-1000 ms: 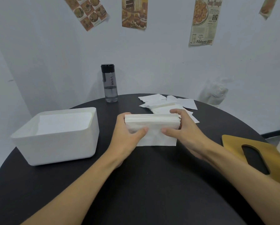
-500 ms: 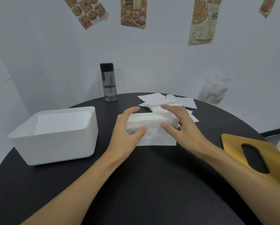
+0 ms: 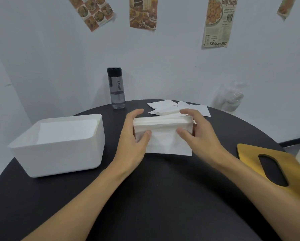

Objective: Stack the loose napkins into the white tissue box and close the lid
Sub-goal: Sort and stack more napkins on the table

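Note:
A stack of white napkins [image 3: 163, 126] stands on edge at the middle of the black round table [image 3: 145, 197], with one sheet hanging down to the tabletop. My left hand [image 3: 132, 138] grips the stack's left end, thumb on the front. My right hand [image 3: 198, 134] holds the right end, thumb on the front and fingers over the top. Several loose napkins [image 3: 165, 106] lie behind the stack. The white tissue box [image 3: 62, 153] sits open at the left with napkins inside. Its wooden lid [image 3: 267, 164] with a dark oval slot lies at the right.
A grey water bottle [image 3: 116, 88] with a black cap stands at the table's back edge. A clear plastic bag [image 3: 231, 100] sits against the white wall at the back right. Posters hang on the wall.
My fingers have shifted on the stack: the right hand's fingers lifted from the end and now reach over the top. The stack stays in the same spot.

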